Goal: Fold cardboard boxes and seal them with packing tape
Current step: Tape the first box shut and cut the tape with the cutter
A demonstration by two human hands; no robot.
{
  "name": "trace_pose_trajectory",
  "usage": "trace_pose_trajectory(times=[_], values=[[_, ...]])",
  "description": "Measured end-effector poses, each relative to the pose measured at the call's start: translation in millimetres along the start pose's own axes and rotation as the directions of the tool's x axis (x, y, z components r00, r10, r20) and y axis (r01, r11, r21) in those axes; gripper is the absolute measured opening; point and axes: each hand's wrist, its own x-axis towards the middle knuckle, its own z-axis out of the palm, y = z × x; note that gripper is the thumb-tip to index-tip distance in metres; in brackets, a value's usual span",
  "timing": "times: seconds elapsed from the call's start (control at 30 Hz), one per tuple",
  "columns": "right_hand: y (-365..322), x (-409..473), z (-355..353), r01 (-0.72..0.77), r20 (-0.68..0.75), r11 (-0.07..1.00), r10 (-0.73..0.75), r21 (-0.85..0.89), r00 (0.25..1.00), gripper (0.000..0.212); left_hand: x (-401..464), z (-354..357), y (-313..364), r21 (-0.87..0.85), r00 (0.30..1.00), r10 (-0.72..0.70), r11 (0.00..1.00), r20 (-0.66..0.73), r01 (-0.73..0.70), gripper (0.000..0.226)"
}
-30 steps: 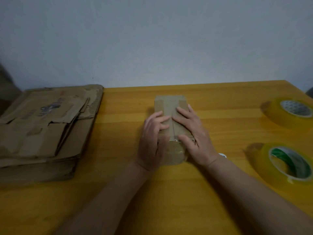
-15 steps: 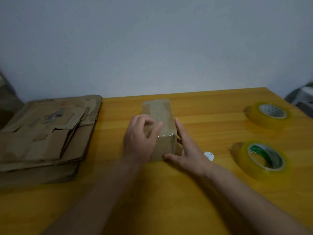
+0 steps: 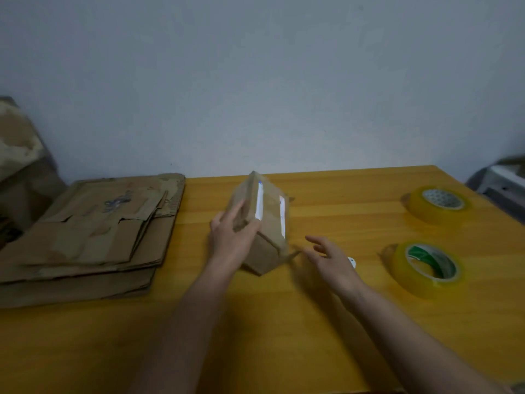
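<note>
Left hand (image 3: 231,237) grips tilted taped box (image 3: 264,223); right hand (image 3: 331,258) hovers beside it, fingers spread.

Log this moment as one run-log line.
left hand: grips tilted box | right hand: open, off box | tape rolls: untouched, right | flat cardboard stack: left

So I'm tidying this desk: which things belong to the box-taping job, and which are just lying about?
Job:
small taped box, tilted, held by the left hand
stack of flat cardboard
two tape rolls

Lying about:
small white object by the right hand
crumpled brown material, far left
</note>
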Motion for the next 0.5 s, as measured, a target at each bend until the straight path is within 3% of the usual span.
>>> trace_pose_trajectory(times=[0.03, 0.1, 0.2, 0.27, 0.3, 0.33, 0.4, 0.43, 0.5], values=[[-4, -1, 0, -0.055, 0.0, 0.995, 0.055, 0.081, 0.998, 0.044, -1, -4, -4, -0.24, 0.999, -0.038, 0.97, 0.033, 0.045, 0.051], [-13, -4, 1, -0.161, 0.052, 0.95, 0.152, 0.266, 0.987, 0.051, -11, -6, -8, -0.513, 0.988, -0.101, 0.846, 0.117, 0.148, 0.048], [-28, -13, -1, -0.179, 0.149, 0.888, 0.127, 0.424, 0.981, 0.045, -25, -1, -12, -0.732, 0.963, -0.182, 0.625, 0.2, 0.27, 0.039], [-37, -16, -2, -0.109, 0.126, 0.88, 0.056, 0.463, 0.99, 0.039, -30, 5, -13, -0.772, 0.946, -0.215, 0.548, 0.243, 0.323, 0.035], [-39, -18, -1, -0.071, 0.097, 0.884, 0.029, 0.461, 0.995, 0.035, -32, 6, -13, -0.738, 0.947, -0.233, 0.595, 0.22, 0.318, 0.037], [-40, -20, 0, -0.033, 0.061, 0.893, 0.007, 0.448, 0.998, 0.03, -33, 8, -14, -0.635, 0.959, -0.242, 0.72, 0.15, 0.281, 0.04], [-39, -23, 0, 0.043, -0.022, 0.942, -0.038, 0.334, 0.999, 0.011, -33, 9, -17, -0.239, 0.985, -0.163, 0.96, -0.059, 0.145, 0.055], [-39, -24, 0, 0.075, -0.05, 0.963, -0.064, 0.258, 0.997, 0.005, -32, 7, -15, -0.091, 0.991, -0.062, 0.994, -0.118, 0.051, 0.059], [-39, -24, 1, 0.123, -0.059, 0.982, -0.116, 0.145, 0.992, 0.008, -28, 4, -4, 0.01, 0.988, 0.13, 0.991, -0.088, -0.13, 0.05]])
